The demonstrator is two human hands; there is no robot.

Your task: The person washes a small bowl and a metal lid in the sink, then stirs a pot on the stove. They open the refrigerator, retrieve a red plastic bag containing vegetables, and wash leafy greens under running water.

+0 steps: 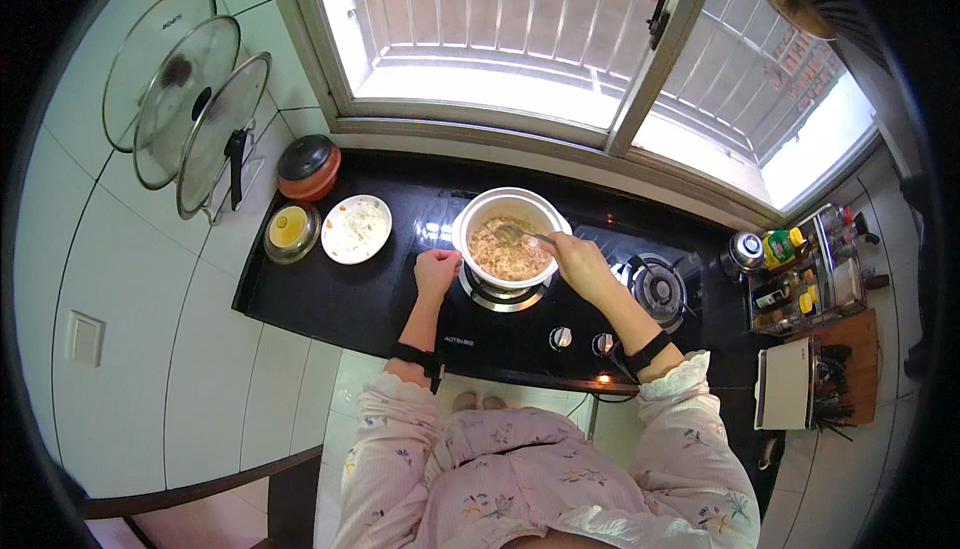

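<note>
A white pot (512,194) stands on the left gas burner (504,299), holding pale brown noodle-like or shredded food (504,255). My right hand (581,264) grips the handle of a metal spoon (513,233) from the pot's right side. The spoon's bowl rests in the food. Close by the pot's left wall, my left hand (438,273) has its fingers curled in and the thumb towards the pot. Whether it touches the pot is unclear. To its left sits a white plate (355,229) of rice-like food with orange and green bits.
Left of the plate are a glass-covered bowl (289,231) and an orange pot (309,168) with a black lid. Several glass lids (225,136) hang on the wall. Rightward are a second burner (660,288), a kettle (745,250), a bottle rack (806,286) and a utensil holder (784,384).
</note>
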